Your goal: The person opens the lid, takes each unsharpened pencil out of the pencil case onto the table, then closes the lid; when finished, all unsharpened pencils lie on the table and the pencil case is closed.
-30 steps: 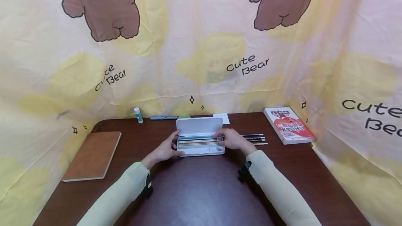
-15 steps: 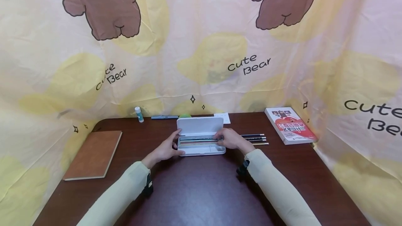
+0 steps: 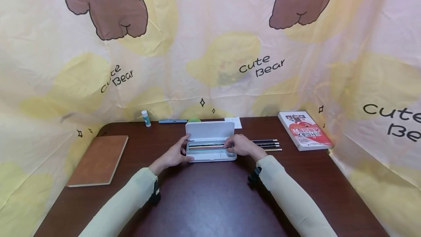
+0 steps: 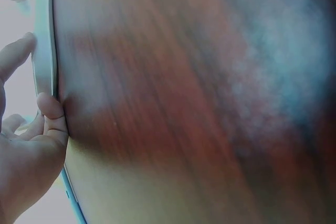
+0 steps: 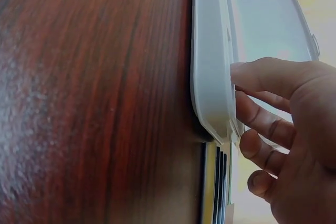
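Note:
An open white pencil case (image 3: 210, 156) sits on the table, its lid (image 3: 210, 131) raised at the back. Several coloured pencils (image 3: 205, 146) lie lengthwise in its rear part; a small divided compartment is at the front right. My left hand (image 3: 171, 156) grips the case's left end, thumb at the front corner and fingers behind. At the right end, my right hand (image 3: 242, 145) reaches over the rim with bent fingers among the pencil ends. In the right wrist view, the thumb (image 5: 262, 74) dips inside the wall, which hides whether the fingertips pinch a pencil.
Several loose pencils (image 3: 268, 145) lie right of the case. A book (image 3: 304, 131) is at the back right, a brown notebook (image 3: 98, 160) at the left. Along the back are a glue stick (image 3: 146, 118), a blue pen (image 3: 172, 121), a green round thing (image 3: 194, 120) and white paper (image 3: 234, 122).
The pencils inside the case have shifted and lie differently under my right fingers, which have moved slightly. My left hand keeps its grip on the case.

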Available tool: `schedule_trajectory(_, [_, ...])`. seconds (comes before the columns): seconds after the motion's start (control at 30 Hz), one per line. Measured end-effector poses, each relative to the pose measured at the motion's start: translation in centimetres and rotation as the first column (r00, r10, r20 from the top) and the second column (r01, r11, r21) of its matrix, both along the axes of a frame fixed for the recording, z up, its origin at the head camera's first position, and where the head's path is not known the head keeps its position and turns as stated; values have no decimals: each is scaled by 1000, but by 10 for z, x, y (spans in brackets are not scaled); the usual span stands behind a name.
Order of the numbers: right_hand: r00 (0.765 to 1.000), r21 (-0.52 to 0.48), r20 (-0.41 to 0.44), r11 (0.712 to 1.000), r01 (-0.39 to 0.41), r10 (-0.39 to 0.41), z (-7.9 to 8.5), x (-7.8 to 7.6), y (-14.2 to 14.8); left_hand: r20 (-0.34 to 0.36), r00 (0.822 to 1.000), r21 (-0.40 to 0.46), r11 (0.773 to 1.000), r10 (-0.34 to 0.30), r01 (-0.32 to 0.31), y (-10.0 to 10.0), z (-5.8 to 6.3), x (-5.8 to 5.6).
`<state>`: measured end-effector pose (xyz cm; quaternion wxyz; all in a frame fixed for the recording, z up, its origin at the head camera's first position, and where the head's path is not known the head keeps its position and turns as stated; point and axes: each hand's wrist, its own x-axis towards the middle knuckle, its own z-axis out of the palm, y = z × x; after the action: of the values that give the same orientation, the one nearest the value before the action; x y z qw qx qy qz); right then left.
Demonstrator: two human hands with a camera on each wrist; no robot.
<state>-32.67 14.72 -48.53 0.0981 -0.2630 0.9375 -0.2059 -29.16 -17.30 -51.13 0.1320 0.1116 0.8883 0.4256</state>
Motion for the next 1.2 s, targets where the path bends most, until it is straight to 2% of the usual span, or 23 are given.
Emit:
schedule_trajectory(0.37, [1000, 24, 17, 1000, 14, -14, 2, -4, -2, -2, 1000, 13, 1000, -3, 3, 0, 2, 0])
schedule_trajectory(0.63, [996, 13, 69, 999, 47, -48, 4, -4, -6, 7, 1000, 16, 1000, 1, -1, -1, 2, 1])
schedule_trajectory(0.87, [1000, -35, -22, 999, 9, -10, 8, 0, 0, -1, 1000, 9, 1000, -6, 6, -2, 0, 1])
schedule_trajectory(1.2, [995, -90, -80, 995, 44, -51, 17, 5, 29, 1, 1000, 25, 1000, -3, 3, -1, 1, 1])
